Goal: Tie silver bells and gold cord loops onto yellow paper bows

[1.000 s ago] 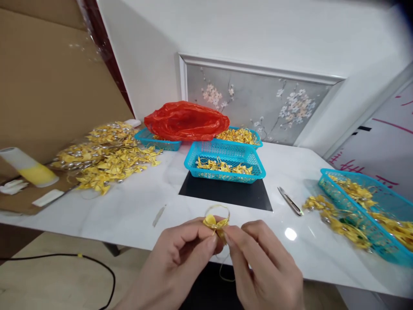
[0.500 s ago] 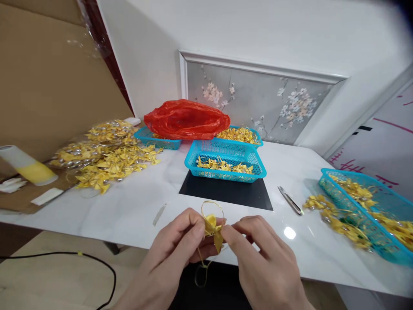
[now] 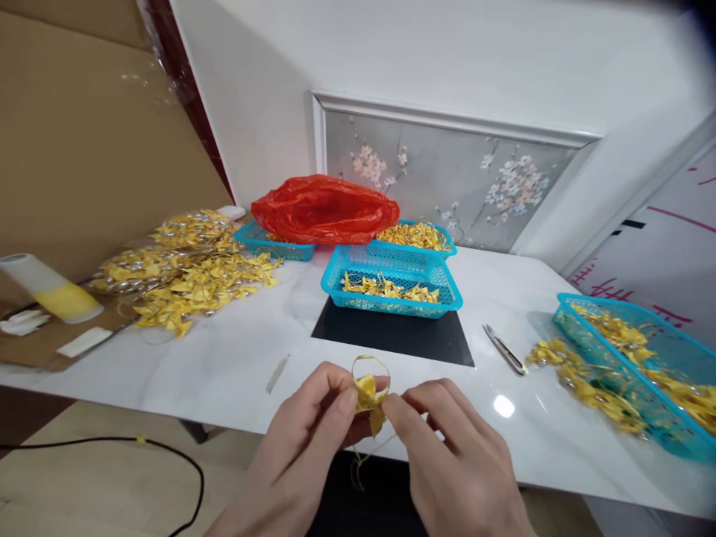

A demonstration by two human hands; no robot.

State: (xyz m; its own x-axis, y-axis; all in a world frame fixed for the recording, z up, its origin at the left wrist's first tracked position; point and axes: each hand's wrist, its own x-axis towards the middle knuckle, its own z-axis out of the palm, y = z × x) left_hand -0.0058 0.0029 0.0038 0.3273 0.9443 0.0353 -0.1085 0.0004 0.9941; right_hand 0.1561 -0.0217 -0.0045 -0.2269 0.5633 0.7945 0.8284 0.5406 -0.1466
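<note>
Ribbon (image 3: pixel 368 386) partly hidden by left hand (image 3: pixel 310 432) and right hand (image 3: pixel 453 444). Dangling string (image 3: pixel 359 466) blurred. Red bag (image 3: pixel 327 212) hides parts of back baskets (image 3: pixel 299 253). Right basket (image 3: pixel 649 399) cut off by right edge; cable (image 3: pixel 186 460) by bottom edge.

White table (image 3: pixel 224 384) with black mat (image 3: pixel 391 337), baskets (image 3: pixel 615 371)

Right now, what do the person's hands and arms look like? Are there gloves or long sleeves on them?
No gloves! The left hand and the right hand are both bare. I can't see any rings, bracelets, watch or drawn-on marks. No sleeves show either, but the picture cuts off most of the arms.
</note>
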